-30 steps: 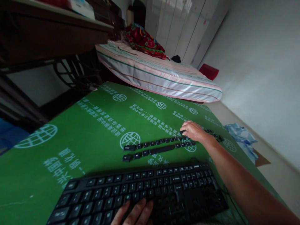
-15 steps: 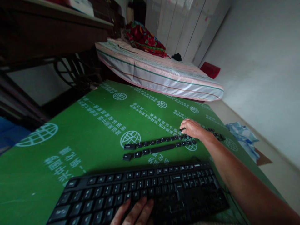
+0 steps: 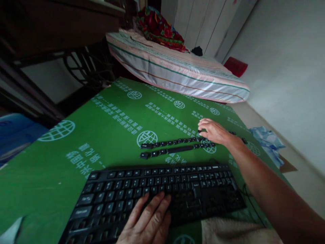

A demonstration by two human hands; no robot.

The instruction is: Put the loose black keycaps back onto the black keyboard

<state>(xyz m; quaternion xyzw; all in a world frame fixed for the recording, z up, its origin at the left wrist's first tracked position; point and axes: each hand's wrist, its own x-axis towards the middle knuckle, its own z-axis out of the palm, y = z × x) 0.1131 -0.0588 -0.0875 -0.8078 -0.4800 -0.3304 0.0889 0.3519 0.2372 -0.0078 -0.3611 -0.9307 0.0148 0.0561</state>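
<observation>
Right hand [image 3: 214, 131] held small black keycap [image 3: 199, 131] between pinched fingers, near right end of two keycap rows [image 3: 180, 149] on green table [image 3: 122, 142]. Left hand [image 3: 151, 218], fingers slightly parted, rested on black keyboard [image 3: 184, 195], some keys missing.

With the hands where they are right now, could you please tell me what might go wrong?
The small dark piece pinched in the right hand could slip. That hand is also close to the two rows of keycaps, so a brush might knock them out of line. The left hand rests on the keyboard; leaning harder might shift it.
</observation>
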